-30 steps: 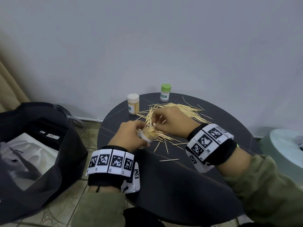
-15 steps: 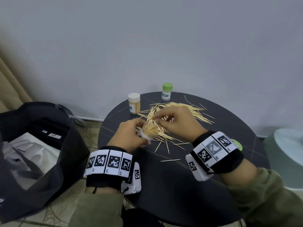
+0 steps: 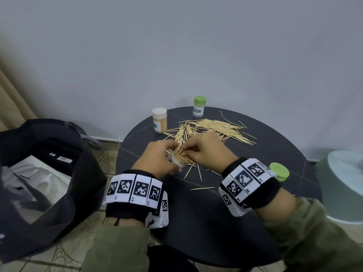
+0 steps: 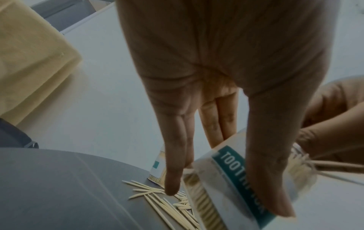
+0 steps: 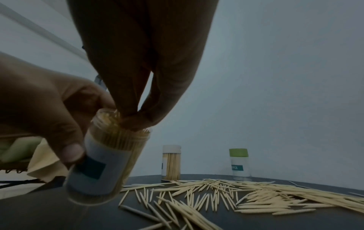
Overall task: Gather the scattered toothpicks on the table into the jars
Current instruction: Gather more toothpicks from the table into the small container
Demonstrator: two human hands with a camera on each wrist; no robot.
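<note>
At centre frame, a left hand [image 3: 157,158] gripped a tilted jar [image 5: 104,165] while the right hand [image 3: 208,149] pinched toothpicks [image 5: 206,196] into its mouth; aligning tips would likely ease entry. More lay on the table [image 3: 216,213].

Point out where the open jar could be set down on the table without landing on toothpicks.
Bare dark round table lies near the person, between the wrists and the front rim, and along the left edge below the white-lidded jar. Crowded: the scattered wooden toothpicks fill the far middle, from that jar rightward past the green-lidded jar.
</note>
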